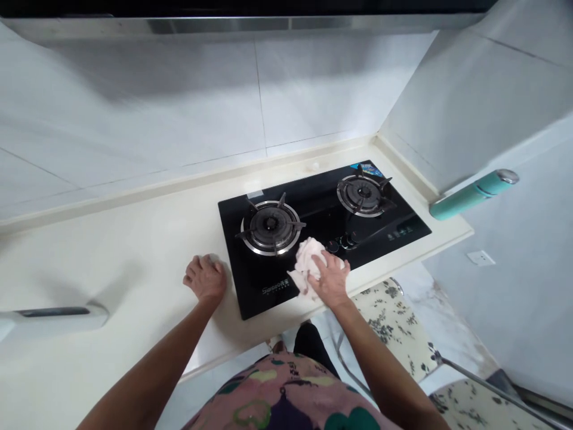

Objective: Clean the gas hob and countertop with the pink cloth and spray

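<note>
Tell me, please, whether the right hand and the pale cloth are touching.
Touching. The head view shows it: the right hand lies directly over part of the pale cloth, with no gap between them.

Pale tiled walls, a white socket, a cream chair (dark floral sprigs), pale floor

Stove: glossy, glass-like panel; burners of dull metal with shiny metal rings. Cloth: soft, creased and matt. Tabletop: smooth, with a faint sheen. Wall: smooth tile, softly reflective. Range hood: shiny metal edge. Flask: smooth, satin body, polished metal-looking cap. Chair: smooth covering, shiny metal frame. Socket: smooth plastic.
</note>
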The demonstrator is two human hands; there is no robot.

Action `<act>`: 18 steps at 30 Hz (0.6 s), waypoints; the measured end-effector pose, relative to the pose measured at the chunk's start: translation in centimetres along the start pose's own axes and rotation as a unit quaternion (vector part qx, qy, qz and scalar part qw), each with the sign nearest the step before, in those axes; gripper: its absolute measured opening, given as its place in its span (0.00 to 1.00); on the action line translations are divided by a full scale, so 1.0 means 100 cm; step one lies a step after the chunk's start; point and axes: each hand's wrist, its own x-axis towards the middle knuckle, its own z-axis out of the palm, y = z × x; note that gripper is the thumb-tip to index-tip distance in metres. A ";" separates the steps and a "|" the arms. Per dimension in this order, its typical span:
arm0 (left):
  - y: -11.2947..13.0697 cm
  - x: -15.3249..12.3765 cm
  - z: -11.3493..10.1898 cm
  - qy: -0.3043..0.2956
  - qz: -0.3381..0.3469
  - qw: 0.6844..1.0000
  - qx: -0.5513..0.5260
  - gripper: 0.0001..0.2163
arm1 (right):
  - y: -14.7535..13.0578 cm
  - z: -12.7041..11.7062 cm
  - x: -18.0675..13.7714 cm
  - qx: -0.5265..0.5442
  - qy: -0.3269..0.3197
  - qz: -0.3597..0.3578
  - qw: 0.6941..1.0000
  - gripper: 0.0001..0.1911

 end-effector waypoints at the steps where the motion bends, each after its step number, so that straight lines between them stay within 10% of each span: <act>1: 0.000 0.000 -0.001 -0.002 0.001 1.000 -0.005 0.22 | 0.009 0.000 -0.004 0.003 0.012 0.007 1.000 0.27; 11: 0.006 -0.004 -0.012 -0.026 -0.011 1.000 0.011 0.22 | 0.057 0.003 -0.043 0.267 0.119 0.036 0.956 0.22; 15: 0.005 -0.004 -0.011 -0.030 -0.008 0.999 0.024 0.22 | 0.075 -0.051 -0.030 0.439 0.085 0.182 0.876 0.29; 18: 0.004 -0.004 -0.009 -0.032 -0.009 0.999 0.032 0.21 | 0.081 -0.101 0.012 0.441 0.115 0.150 0.877 0.33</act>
